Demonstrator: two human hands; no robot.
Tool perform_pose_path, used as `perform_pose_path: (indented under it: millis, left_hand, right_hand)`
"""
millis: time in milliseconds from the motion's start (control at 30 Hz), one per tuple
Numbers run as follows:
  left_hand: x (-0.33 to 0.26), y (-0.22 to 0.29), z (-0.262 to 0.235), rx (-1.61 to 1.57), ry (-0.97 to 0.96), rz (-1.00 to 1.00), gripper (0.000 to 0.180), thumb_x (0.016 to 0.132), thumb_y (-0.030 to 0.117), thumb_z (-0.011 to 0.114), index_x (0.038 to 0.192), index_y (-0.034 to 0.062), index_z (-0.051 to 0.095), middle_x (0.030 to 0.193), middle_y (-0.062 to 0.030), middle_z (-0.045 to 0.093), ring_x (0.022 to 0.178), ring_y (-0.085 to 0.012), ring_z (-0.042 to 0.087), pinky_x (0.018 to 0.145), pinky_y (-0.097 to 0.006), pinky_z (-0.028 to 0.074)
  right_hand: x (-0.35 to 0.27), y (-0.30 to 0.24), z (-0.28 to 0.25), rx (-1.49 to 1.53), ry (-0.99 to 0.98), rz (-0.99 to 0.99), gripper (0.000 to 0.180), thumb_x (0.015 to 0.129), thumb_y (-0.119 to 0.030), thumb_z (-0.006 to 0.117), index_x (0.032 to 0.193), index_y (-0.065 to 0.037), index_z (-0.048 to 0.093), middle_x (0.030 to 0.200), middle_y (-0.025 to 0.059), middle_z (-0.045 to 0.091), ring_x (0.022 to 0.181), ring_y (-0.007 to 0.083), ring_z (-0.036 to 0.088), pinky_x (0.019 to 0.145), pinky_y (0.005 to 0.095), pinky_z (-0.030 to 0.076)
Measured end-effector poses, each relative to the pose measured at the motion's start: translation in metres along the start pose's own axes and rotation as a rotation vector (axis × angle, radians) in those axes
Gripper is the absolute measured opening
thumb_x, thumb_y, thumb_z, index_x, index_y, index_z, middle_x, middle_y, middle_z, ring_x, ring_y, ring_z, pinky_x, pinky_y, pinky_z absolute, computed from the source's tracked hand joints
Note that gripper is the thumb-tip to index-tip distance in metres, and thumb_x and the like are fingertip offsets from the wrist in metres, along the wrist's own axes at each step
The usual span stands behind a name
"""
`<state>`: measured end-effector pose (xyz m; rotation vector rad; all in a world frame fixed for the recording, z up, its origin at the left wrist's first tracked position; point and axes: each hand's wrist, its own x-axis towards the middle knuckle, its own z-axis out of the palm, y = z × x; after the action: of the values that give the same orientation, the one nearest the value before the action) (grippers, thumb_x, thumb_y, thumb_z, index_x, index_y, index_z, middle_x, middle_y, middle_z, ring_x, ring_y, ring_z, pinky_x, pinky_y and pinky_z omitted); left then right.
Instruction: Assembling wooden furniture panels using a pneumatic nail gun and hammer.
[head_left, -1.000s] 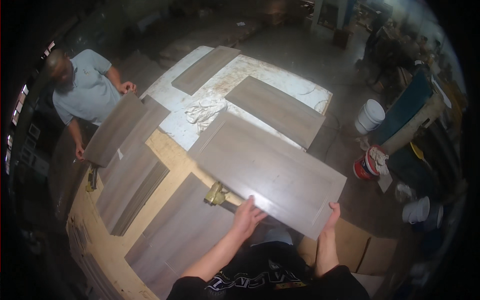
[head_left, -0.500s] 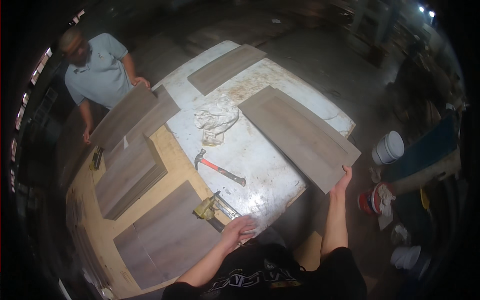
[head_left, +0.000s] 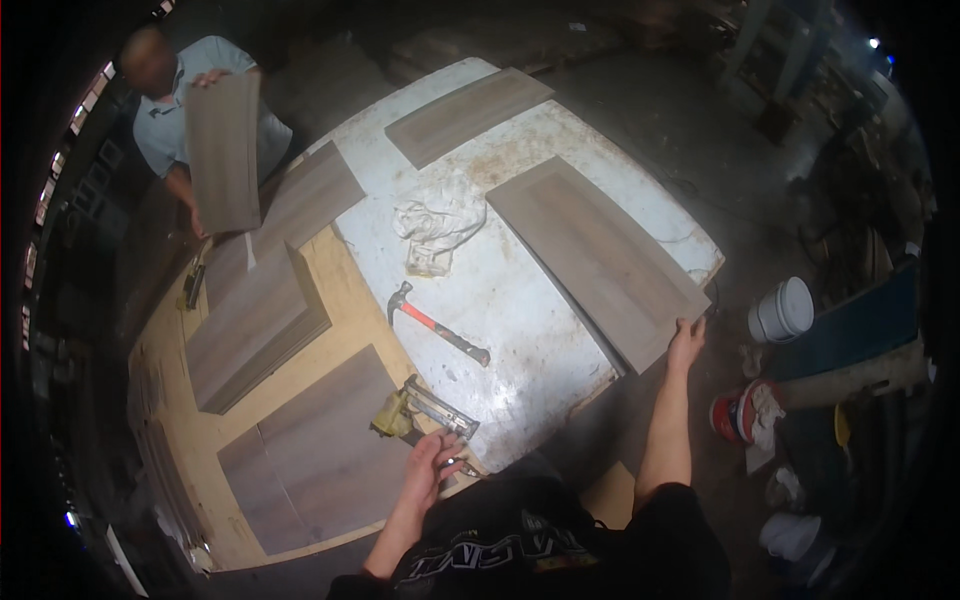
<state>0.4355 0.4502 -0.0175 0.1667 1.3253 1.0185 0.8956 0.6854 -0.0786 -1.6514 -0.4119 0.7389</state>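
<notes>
At the right of the table lies a wood-grain panel point(head_left: 595, 255), apparently on top of another. My right hand point(head_left: 686, 345) grips its near right corner, thumb on top; the fingers beneath are partly hidden. My left hand point(head_left: 428, 465) is beside a yellow-and-black nail gun point(head_left: 405, 412), at the table's near edge. Its fingers are apart and partly bent, and it does not appear to grip the gun. A claw hammer point(head_left: 437, 325) with a red and black handle rests on the white tabletop point(head_left: 510, 375), in front of a crumpled white cloth or bag point(head_left: 438, 215).
Across at the far left, a co-worker point(head_left: 205, 135) holds a panel point(head_left: 222, 155) upright. Stacked panels point(head_left: 262, 320) and a flat panel point(head_left: 325, 450) cover much of the left side. Another panel point(head_left: 470, 115) is at the far end. White point(head_left: 782, 310) and red point(head_left: 735, 415) buckets stand on the right.
The panel under my right hand has shifted and now lies more evenly over the one below. My left hand has moved left toward the nail gun. The co-worker has raised a panel upright.
</notes>
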Motion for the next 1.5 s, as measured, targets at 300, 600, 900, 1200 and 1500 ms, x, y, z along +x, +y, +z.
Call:
perform_pose_path:
  millis: [300, 600, 900, 1200, 1500]
  left_hand:
    - [-0.002, -0.001, -0.002, -0.019, 0.055, 0.012, 0.039, 0.109, 0.028, 0.051, 0.141, 0.0068, 0.053, 0.134, -0.0124, 0.063, 0.117, -0.0235, 0.064, 0.094, -0.041, 0.057]
    - [-0.009, -0.013, -0.021, -0.02, 0.045, 0.03, 0.042, 0.108, 0.027, 0.051, 0.141, 0.002, 0.048, 0.141, -0.0161, 0.057, 0.122, -0.0296, 0.063, 0.1, -0.046, 0.054]
    - [-0.025, -0.031, -0.063, -0.118, 0.116, 0.046, 0.042, 0.107, 0.029, 0.054, 0.139, 0.0032, 0.05, 0.137, -0.0154, 0.059, 0.122, -0.03, 0.062, 0.098, -0.049, 0.055]
    - [-0.041, -0.051, -0.134, -0.127, 0.145, 0.08, 0.036, 0.108, 0.028, 0.053, 0.137, 0.0064, 0.056, 0.13, -0.01, 0.065, 0.116, -0.0242, 0.065, 0.091, -0.041, 0.057]
    - [-0.11, -0.029, -0.218, -0.202, 0.229, 0.124, 0.04, 0.106, 0.032, 0.058, 0.137, 0.007, 0.059, 0.13, -0.0076, 0.065, 0.121, -0.021, 0.062, 0.1, -0.038, 0.05]
  right_hand:
    - [-0.058, 0.058, 0.033, -0.407, 0.116, -0.209, 0.091, 0.086, -0.023, 0.073, 0.159, 0.005, 0.025, 0.162, 0.0286, 0.03, 0.151, 0.04, 0.031, 0.124, 0.0448, 0.026]
    - [-0.052, 0.07, 0.037, -0.487, 0.132, -0.318, 0.083, 0.086, -0.013, 0.067, 0.157, 0.005, 0.029, 0.159, 0.0286, 0.034, 0.148, 0.0401, 0.034, 0.123, 0.0416, 0.027]
    - [-0.043, 0.08, 0.029, -0.433, 0.124, -0.322, 0.082, 0.084, -0.013, 0.068, 0.156, 0.003, 0.032, 0.158, 0.0275, 0.038, 0.148, 0.0391, 0.036, 0.122, 0.0415, 0.029]
    - [-0.098, 0.09, 0.038, -0.399, 0.17, -0.374, 0.076, 0.088, -0.013, 0.07, 0.153, 0.006, 0.035, 0.154, 0.028, 0.043, 0.145, 0.0391, 0.041, 0.12, 0.0429, 0.032]
    - [-0.321, 0.106, 0.042, -0.455, -0.433, -0.714, 0.061, 0.097, -0.009, 0.063, 0.153, 0.001, 0.041, 0.156, 0.0215, 0.043, 0.143, 0.0327, 0.043, 0.116, 0.0415, 0.037]
